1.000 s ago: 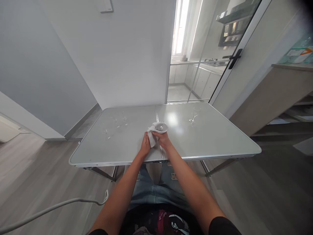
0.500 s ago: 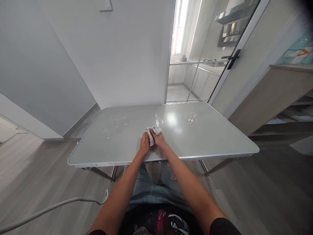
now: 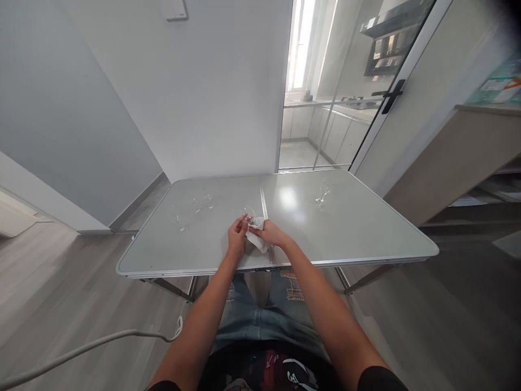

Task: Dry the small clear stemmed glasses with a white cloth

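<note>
Over the near middle of the table, my left hand (image 3: 237, 234) is closed on a clear wine glass (image 3: 248, 210), whose bowl points away from me. My right hand (image 3: 273, 234) grips a white cloth (image 3: 259, 243) and presses it against the near part of the glass. The cloth and fingers hide the stem and foot. Part of the cloth hangs down below my right hand.
Several clear stemmed glasses (image 3: 196, 205) stand on the left half of the grey folding table (image 3: 350, 233). Another stemmed glass (image 3: 323, 196) stands on the right half. Behind are a wall and a glass door (image 3: 345, 125). A grey cable (image 3: 101, 339) runs at lower left.
The glass has swung left, its bowl now beyond my left hand. My right hand has turned and moved slightly right and down, and the cloth now hangs lower.
</note>
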`<action>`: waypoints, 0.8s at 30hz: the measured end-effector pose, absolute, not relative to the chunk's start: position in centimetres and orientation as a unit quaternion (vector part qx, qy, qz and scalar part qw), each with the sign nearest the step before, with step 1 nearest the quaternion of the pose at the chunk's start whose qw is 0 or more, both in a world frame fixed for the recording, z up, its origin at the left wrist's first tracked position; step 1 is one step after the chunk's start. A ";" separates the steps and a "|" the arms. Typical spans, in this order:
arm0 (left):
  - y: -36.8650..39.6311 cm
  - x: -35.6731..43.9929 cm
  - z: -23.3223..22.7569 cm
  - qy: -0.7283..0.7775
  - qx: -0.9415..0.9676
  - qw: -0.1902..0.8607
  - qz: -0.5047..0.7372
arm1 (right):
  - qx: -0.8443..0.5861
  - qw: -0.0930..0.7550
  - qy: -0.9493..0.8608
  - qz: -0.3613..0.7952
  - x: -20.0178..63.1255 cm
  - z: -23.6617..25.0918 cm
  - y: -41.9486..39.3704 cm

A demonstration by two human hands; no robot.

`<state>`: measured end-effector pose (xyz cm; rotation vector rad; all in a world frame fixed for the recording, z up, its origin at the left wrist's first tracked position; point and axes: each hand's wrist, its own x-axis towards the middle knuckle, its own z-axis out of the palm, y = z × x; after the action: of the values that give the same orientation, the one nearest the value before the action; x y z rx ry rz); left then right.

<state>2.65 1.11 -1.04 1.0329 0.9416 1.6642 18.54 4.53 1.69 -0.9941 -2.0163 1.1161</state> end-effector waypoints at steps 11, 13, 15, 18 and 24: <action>0.9 2.3 -0.6 0.387 0.387 0.467 0.694 | -0.353 0.401 -0.650 0.540 19.7 1.5 4.3; 1.1 2.1 -0.7 0.381 0.357 0.465 0.714 | -0.428 0.543 -0.518 0.504 20.0 0.8 4.5; 1.2 2.0 -0.8 0.371 0.336 0.468 0.728 | -0.505 0.655 -0.387 0.408 20.1 0.2 4.6; 1.3 2.0 -0.7 0.362 0.331 0.462 0.739 | -0.526 0.685 -0.339 0.374 19.0 -0.3 4.2; 0.8 2.6 -0.2 0.379 0.380 0.409 0.738 | -0.400 0.631 -0.395 0.534 14.9 -1.0 2.5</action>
<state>2.59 0.77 -0.21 0.9572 0.9559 1.8589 14.91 2.54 -0.98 -0.9147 -0.9051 1.2222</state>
